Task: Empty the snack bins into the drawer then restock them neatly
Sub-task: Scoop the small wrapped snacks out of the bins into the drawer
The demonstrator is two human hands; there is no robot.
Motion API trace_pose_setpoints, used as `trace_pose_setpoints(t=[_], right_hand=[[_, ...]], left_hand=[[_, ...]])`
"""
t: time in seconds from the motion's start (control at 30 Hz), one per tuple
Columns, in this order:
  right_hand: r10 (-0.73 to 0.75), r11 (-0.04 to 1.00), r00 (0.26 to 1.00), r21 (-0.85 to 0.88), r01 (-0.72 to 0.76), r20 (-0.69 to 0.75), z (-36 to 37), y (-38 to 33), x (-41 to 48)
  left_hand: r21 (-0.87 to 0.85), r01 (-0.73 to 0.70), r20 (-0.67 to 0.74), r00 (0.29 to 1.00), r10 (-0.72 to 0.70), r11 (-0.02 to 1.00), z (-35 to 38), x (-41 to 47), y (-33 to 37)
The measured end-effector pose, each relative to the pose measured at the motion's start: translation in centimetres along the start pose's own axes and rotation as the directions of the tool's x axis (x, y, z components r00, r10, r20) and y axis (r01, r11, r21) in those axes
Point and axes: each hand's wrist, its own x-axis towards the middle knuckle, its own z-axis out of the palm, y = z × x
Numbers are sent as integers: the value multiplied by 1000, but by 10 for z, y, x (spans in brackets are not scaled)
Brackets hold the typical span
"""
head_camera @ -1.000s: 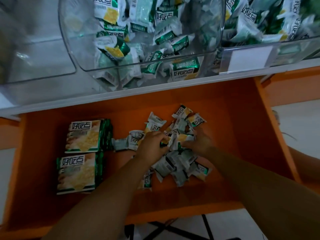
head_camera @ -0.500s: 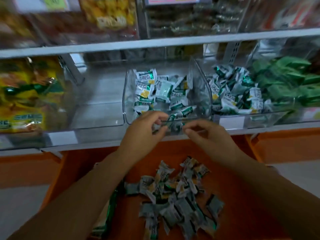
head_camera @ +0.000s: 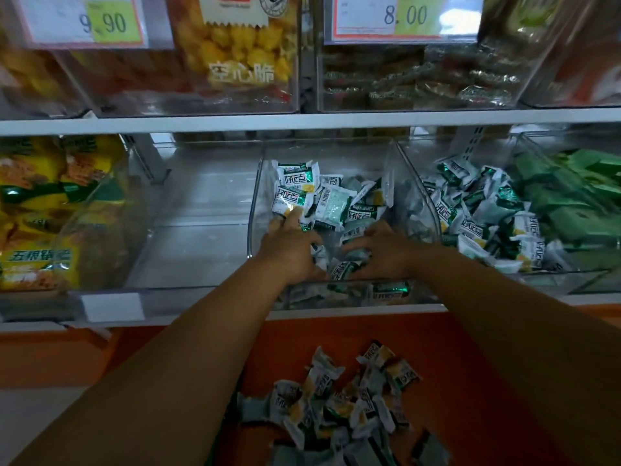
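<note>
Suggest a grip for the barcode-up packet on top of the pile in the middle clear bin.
Pinch the barcode-up packet across its two side edges, coming down from the front through the open top of the middle clear bin. It lies broad face up on the pile with nothing over it, and the bin's side walls likely block a sideways approach.

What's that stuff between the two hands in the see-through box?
Small green-and-white snack packets fill the gap between the left hand and the right hand, inside the clear bin. The head view shows it.
</note>
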Motion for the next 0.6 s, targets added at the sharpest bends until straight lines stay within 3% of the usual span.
trace_pose_setpoints(t=[0.17, 0.27, 0.4, 0.6], right_hand=[[-2, 997, 993, 76, 11, -118, 6, -2, 0], [-36, 991, 978, 120, 61, -206, 7, 1, -1], [-37, 966, 948, 234, 115, -315, 10, 1, -5], [-71, 969, 856, 169, 182, -512, 10, -1, -14]], left_hand=[[-2, -24, -42, 999, 24, 1000, 7, 1, -1], [-8, -41, 50, 998, 42, 999, 7, 2, -2], [-141, -42, 145, 987, 63, 989, 5, 5, -6], [-327, -92, -171, 985, 37, 940, 10, -4, -2]])
